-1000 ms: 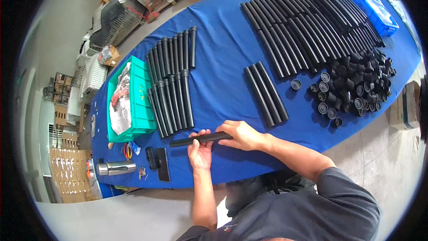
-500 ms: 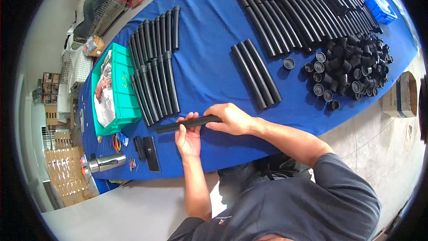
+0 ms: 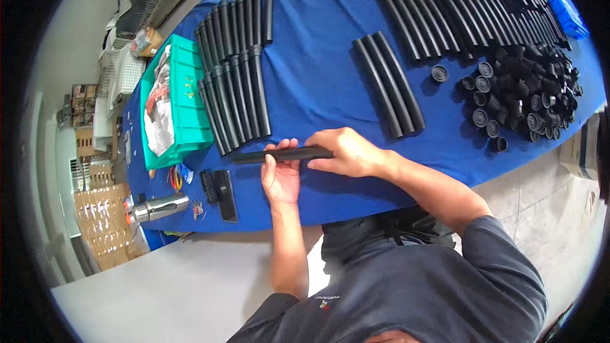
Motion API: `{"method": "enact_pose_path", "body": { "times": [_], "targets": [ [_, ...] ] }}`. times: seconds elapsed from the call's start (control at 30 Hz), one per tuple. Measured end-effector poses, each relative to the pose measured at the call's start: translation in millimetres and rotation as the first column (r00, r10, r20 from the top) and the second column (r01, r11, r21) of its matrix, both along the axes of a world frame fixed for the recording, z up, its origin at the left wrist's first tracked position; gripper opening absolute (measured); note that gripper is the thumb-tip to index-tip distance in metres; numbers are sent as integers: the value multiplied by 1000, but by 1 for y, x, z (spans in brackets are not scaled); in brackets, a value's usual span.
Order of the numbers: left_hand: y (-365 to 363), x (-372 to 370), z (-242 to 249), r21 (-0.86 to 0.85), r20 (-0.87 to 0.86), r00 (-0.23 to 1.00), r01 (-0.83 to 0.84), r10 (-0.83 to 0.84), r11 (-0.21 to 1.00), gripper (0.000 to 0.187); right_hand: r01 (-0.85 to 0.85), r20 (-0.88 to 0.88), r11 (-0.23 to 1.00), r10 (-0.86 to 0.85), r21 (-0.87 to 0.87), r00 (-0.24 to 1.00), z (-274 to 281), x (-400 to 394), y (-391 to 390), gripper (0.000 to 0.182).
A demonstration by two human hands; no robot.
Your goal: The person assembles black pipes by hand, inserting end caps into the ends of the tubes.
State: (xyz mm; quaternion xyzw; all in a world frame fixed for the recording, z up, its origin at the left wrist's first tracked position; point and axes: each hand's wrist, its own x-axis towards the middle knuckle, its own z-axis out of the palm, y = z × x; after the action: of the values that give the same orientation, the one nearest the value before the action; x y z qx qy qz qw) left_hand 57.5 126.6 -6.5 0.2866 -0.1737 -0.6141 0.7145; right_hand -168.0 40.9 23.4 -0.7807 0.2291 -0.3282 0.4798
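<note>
A black plastic tube [image 3: 296, 154] lies almost level across both hands, above the front of the blue-covered table. My left hand [image 3: 281, 179] is closed around its middle from below, thumb on the near side. Over the tube's right end my right hand [image 3: 348, 154] is wrapped, hiding that end and any cap on it. Just beyond the hands, two rows of capped black tubes [image 3: 246, 98] lie side by side. Three tubes without visible caps [image 3: 389, 86] rest to the right, beyond my right hand.
A green crate [image 3: 190, 105] stands at left. Near it are a phone-like black slab [image 3: 225, 197], keys [image 3: 198, 208] and a steel flask [image 3: 162, 208]. A pile of black caps [image 3: 524, 89], one loose cap [image 3: 440, 73], many stacked tubes [image 3: 438, 9] and a blue crate [image 3: 562, 0] occupy the right.
The whole scene has shifted up and slightly right in view as the head camera moved. Both hands keep hold of the tube, with little change in their grip.
</note>
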Motion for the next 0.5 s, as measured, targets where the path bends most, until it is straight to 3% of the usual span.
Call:
{"method": "enact_pose_path", "body": {
  "times": [0.03,0.13,0.37,0.5],
  "targets": [
    [-1,-3,3,12,8,1000,-17,17,1000,29,-44,-85,980,61,196,995,13,-4,-3,37],
    [-3,-6,6,1,6,1000,-7,7,1000,25,9,6,999,-10,52,1000,1,-1,0,35],
    [-3,-7,7,-11,55,998,19,-19,1000,26,40,52,999,-40,1,998,5,-2,0,30],
    [-4,-6,4,1,47,999,16,-16,1000,25,110,19,970,-109,-217,994,10,2,3,28]
  ]
}}
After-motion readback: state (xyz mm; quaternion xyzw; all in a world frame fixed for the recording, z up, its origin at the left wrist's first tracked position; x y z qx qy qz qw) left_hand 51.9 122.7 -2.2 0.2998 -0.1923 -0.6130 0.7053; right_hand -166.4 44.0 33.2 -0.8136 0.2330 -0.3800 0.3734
